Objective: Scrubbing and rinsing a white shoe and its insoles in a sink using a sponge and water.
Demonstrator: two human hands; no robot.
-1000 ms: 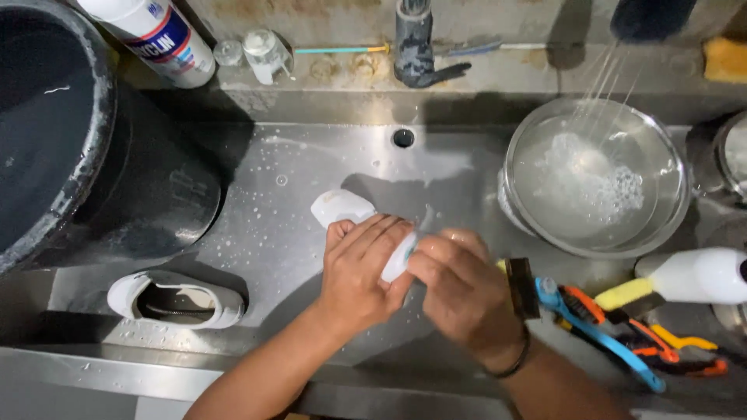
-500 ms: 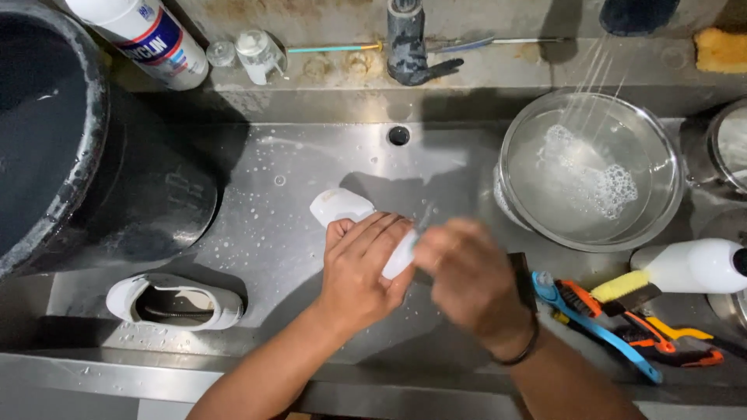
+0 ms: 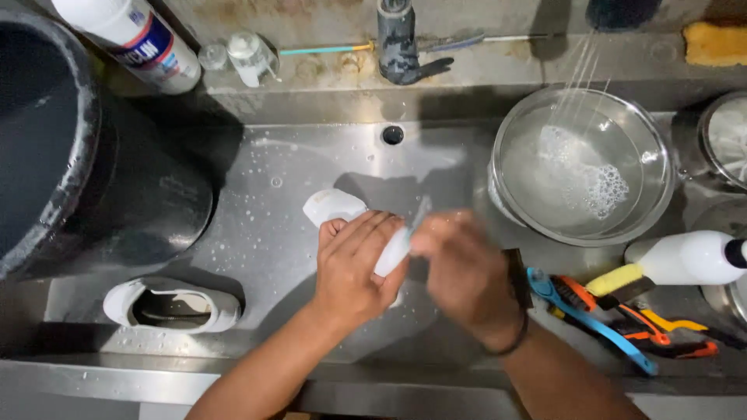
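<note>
My left hand grips a white shoe over the middle of the steel sink, and the toe sticks out beyond my fingers. My right hand is blurred with motion right beside it, against the shoe's side. It is closed on a thin pale tool that looks like a small brush. A dark band circles my right wrist. A second white shoe lies on its side at the sink's front left, apart from both hands.
A big black bucket fills the left. A metal bowl at right catches a thin stream of foaming water. Beside it lie a white spray bottle and coloured brushes. On the back ledge stand a tap, bottles and a yellow sponge.
My right hand has been moving back and forth against the shoe and is now more blurred. My left hand and the shoe stay in place.
</note>
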